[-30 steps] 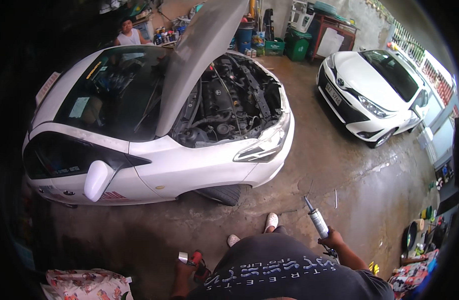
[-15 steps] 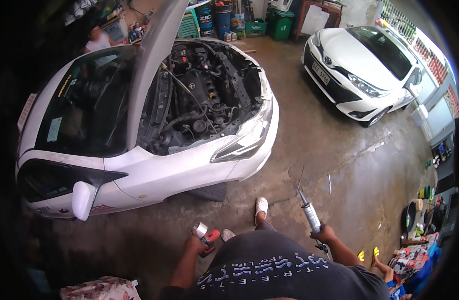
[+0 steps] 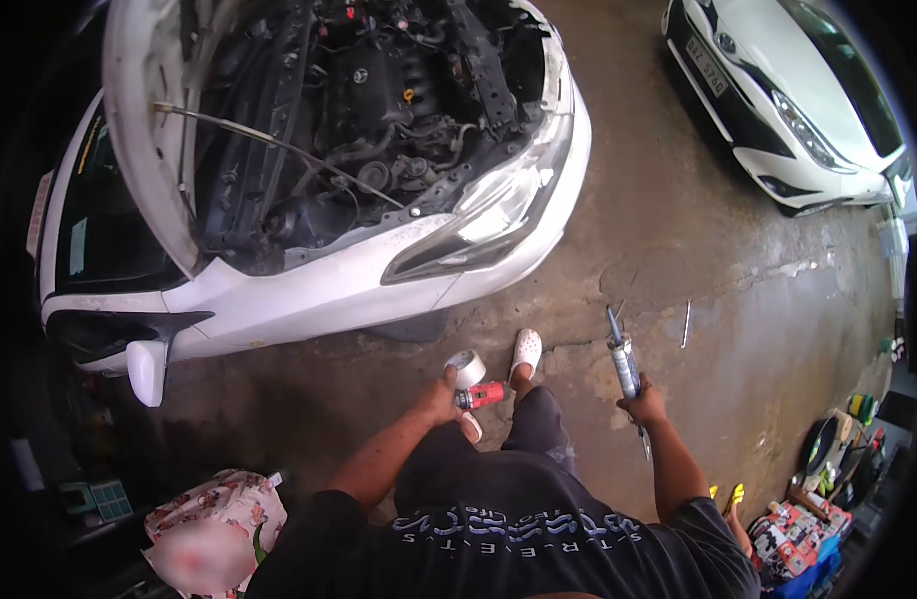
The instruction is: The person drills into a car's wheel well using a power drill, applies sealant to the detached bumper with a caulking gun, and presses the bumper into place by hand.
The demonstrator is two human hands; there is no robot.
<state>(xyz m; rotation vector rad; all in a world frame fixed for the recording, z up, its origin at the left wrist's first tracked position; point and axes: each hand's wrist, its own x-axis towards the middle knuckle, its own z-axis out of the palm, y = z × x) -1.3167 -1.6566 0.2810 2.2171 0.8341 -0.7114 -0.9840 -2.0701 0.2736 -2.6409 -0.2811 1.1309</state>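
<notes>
My left hand (image 3: 436,399) is closed around a red and black cordless power tool (image 3: 486,393) and a roll of white tape (image 3: 469,374), both held in front of my left leg. On the other side, my right hand (image 3: 643,403) grips a caulking gun (image 3: 646,439) loaded with a pale cartridge (image 3: 626,367). Its grey nozzle (image 3: 612,321) points away from me, and a thin wire shows beside the tip. Ahead of both hands stands a white car (image 3: 308,324), its hood (image 3: 144,150) raised on a prop rod (image 3: 299,153) over the exposed engine (image 3: 363,110).
A slim metal tool (image 3: 687,324) lies on the wet concrete floor (image 3: 658,240). Another white car (image 3: 778,110) is parked at the far right. At lower left is a person in floral clothing (image 3: 214,504); someone in yellow slippers (image 3: 736,496) sits near clutter at right.
My view has shifted closer to the car's front. My left hand has moved right and forward with the tape and power tool. My right hand still holds the caulking gun, now more upright.
</notes>
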